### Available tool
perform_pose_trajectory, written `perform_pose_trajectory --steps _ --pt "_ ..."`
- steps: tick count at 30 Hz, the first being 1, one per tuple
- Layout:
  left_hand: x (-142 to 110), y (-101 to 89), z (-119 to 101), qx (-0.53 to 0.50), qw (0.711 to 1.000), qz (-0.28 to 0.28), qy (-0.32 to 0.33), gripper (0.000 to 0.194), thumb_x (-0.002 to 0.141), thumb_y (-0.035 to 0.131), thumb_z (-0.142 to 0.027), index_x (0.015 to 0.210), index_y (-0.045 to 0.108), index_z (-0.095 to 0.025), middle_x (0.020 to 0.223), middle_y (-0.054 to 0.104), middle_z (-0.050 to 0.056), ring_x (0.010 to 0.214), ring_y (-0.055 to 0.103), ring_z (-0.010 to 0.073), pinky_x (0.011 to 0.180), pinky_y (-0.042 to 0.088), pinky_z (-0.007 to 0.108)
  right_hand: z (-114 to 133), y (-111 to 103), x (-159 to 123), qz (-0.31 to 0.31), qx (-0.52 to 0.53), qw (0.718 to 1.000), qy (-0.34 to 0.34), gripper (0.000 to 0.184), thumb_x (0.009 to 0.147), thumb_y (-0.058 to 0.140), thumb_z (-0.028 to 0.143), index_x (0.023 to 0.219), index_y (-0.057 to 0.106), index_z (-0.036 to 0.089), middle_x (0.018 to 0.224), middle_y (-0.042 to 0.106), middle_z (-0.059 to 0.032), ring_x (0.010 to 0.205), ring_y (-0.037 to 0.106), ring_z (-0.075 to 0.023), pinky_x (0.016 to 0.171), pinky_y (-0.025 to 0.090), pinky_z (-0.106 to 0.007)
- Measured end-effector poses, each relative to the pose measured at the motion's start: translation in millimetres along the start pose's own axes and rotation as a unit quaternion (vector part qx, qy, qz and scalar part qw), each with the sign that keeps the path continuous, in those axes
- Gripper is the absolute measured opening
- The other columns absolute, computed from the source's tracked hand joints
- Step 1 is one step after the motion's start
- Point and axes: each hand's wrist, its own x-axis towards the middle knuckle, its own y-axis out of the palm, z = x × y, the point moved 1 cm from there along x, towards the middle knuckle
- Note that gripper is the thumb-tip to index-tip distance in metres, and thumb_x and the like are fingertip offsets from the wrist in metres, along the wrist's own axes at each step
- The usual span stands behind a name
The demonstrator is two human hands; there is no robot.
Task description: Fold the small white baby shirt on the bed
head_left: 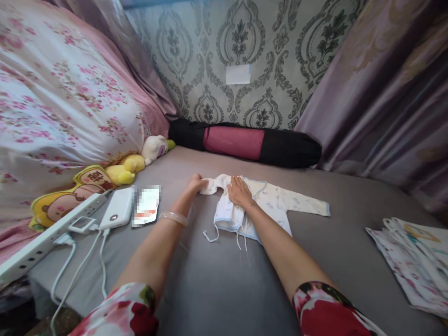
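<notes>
A small white baby jacket point(273, 205), edged in pale blue and faintly printed, was spread on a grey bed cover point(217, 289), just below the middle of the view; its centre was taken as a clock's, with twelve toward the wall. The three-o'clock sleeve point(308, 204) was laid out straight. The ten-o'clock sleeve point(211, 186) was bent slightly, and its end was held by the left hand point(196, 181), whose fingers seemed curled around the cloth (the fingertips were hidden). The right hand point(240, 190) was rested palm-down on the jacket, fingers outstretched and side by side, with nothing gripped. White ties point(212, 241) were strewn loosely toward seven.

For neat work, the body was best pinned by that flat palm while the sleeve was drawn out gently, so that the shoulder was not dragged; the ties were best kept from being trapped beneath.

Farther out, a pixelated flat object point(146, 207) and a white power bank point(116, 207) were set at nine, a power strip point(52, 239) beyond them. Plush toys point(154, 148) were lined up toward ten. At twelve, a black-and-maroon bolster point(233, 141) was placed along the wall; at four, folded cloths point(402, 261) were stacked.
</notes>
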Motion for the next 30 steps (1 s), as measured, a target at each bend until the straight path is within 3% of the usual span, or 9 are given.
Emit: perform_pose_trajectory --steps 4,9,14,20,22,26,28,30 --pt "-0.1 -8.8 2.7 -0.009 0.997 -0.075 0.005 0.028 0.093 0.040 -0.026 0.112 0.057 -0.015 0.110 0.067 0.012 0.100 0.063 0.0211 0.076 0.048 0.026 1.4 -0.4 -1.2 -0.001 -0.001 1.000 0.005 0.058 0.102 0.025 0.040 0.150 0.028 0.009 0.156 0.025 -0.0140 0.144 0.018 -0.0261 0.116 0.014 -0.039" --pt "-1.0 -12.3 11.1 0.026 0.991 -0.123 0.054 0.026 0.097 0.036 -0.028 0.112 0.056 -0.020 0.113 0.066 0.011 0.108 0.060 0.0236 0.084 0.045 0.029 2.2 0.1 -3.3 -0.020 -0.019 1.000 -0.005 0.056 0.101 0.029 0.039 0.150 0.030 0.012 0.155 0.027 -0.0147 0.143 0.020 -0.0275 0.115 0.015 -0.039" --pt "0.3 -8.9 16.7 0.128 0.981 -0.106 0.103 0.030 0.099 0.031 -0.034 0.117 0.052 -0.022 0.104 0.067 0.012 0.097 0.064 0.0261 0.076 0.046 0.031 3.0 0.3 -4.4 -0.034 -0.033 0.999 -0.009 0.053 0.100 0.033 0.037 0.148 0.036 0.016 0.154 0.030 -0.0131 0.142 0.023 -0.0277 0.115 0.016 -0.039" --pt "3.0 0.1 17.9 0.191 0.974 -0.087 0.083 0.032 0.099 0.031 -0.032 0.120 0.048 -0.015 0.112 0.061 0.017 0.099 0.063 0.0261 0.080 0.046 0.033 3.1 4.8 -4.5 -0.040 -0.024 0.999 -0.003 0.052 0.100 0.034 0.037 0.148 0.036 0.016 0.155 0.029 -0.0132 0.143 0.021 -0.0273 0.115 0.014 -0.039" --pt "-0.9 0.5 17.7 0.189 0.970 -0.129 0.082 0.034 0.098 0.036 -0.034 0.120 0.048 -0.012 0.118 0.056 0.020 0.103 0.061 0.0283 0.083 0.046 0.035 3.2 2.6 -1.3 -0.026 -0.004 1.000 0.000 0.053 0.100 0.034 0.038 0.149 0.035 0.015 0.156 0.026 -0.0137 0.144 0.018 -0.0277 0.116 0.012 -0.040" --pt "-22.5 -8.1 13.1 0.191 0.950 -0.227 0.101 0.039 0.092 0.045 -0.037 0.116 0.053 -0.007 0.123 0.053 0.025 0.115 0.051 0.0360 0.092 0.041 0.042 -1.0 -18.3 7.4 0.065 0.110 0.992 0.010 0.055 0.102 0.029 0.039 0.150 0.030 0.012 0.156 0.024 -0.0135 0.144 0.017 -0.0239 0.117 0.014 -0.038" --pt "-38.1 -14.6 10.8 0.169 0.958 -0.200 0.115 0.038 0.092 0.046 -0.039 0.113 0.056 -0.010 0.117 0.059 0.022 0.115 0.051 0.0362 0.094 0.038 0.046 -10.2 -36.3 3.8 0.031 0.184 0.982 0.013 0.053 0.101 0.028 0.033 0.148 0.032 0.010 0.154 0.029 -0.0136 0.142 0.024 -0.0198 0.115 0.021 -0.033" --pt "-55.4 -20.5 11.3 0.129 0.975 -0.130 0.127 0.033 0.091 0.046 -0.040 0.108 0.061 -0.015 0.104 0.066 0.015 0.108 0.056 0.0326 0.095 0.036 0.048 -27.3 -54.3 -12.0 -0.040 0.234 0.971 0.019 0.049 0.098 0.035 0.027 0.144 0.039 0.011 0.148 0.041 -0.0143 0.136 0.037 -0.0195 0.110 0.031 -0.032"
